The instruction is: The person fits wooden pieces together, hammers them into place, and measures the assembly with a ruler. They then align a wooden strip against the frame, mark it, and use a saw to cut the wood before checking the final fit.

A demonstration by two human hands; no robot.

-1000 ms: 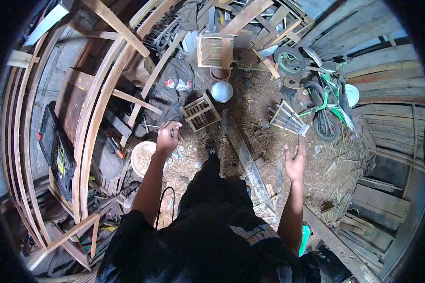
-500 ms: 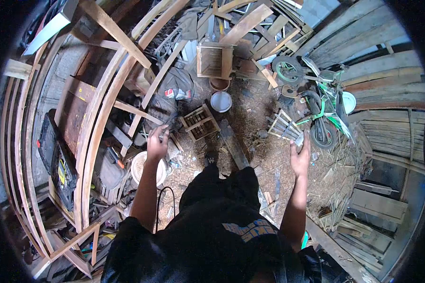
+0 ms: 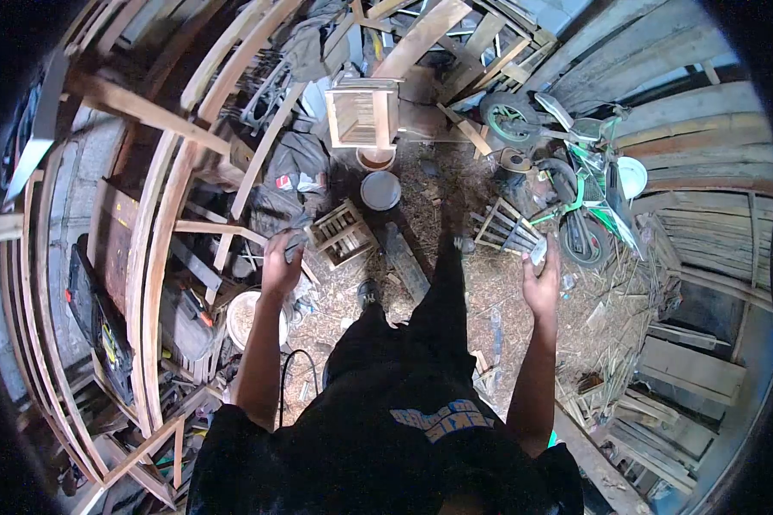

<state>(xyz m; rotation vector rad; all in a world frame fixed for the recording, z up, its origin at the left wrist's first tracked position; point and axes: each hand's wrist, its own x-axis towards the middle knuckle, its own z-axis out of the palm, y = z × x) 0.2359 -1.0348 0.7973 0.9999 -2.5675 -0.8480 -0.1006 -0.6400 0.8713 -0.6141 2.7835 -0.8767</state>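
Note:
My left hand (image 3: 281, 266) is raised at the left, its fingers curled around a small greyish thing (image 3: 295, 244) that I cannot make out. To its right, a slatted wooden crate (image 3: 342, 235) lies on the ground. My right hand (image 3: 541, 279) is held out on the other side, fingers pointing forward and the thumb apart from them. A small pale piece (image 3: 538, 251) shows between that thumb and the fingers. Just beyond this hand lies a fan-shaped slatted wooden frame (image 3: 505, 227). Both hands are above the ground, well apart.
A wooden stool-like box (image 3: 362, 116) and a round bucket (image 3: 380, 190) stand ahead. A plank (image 3: 406, 262) lies near my feet. A green motorbike (image 3: 588, 184) is at the right. Long timbers (image 3: 150, 283) and an open tool case (image 3: 103, 322) fill the left side.
The view has shifted, so the box, bucket and crate appear further left. My legs have moved, with one foot now further forward. Both hands stay raised in nearly the same pose.

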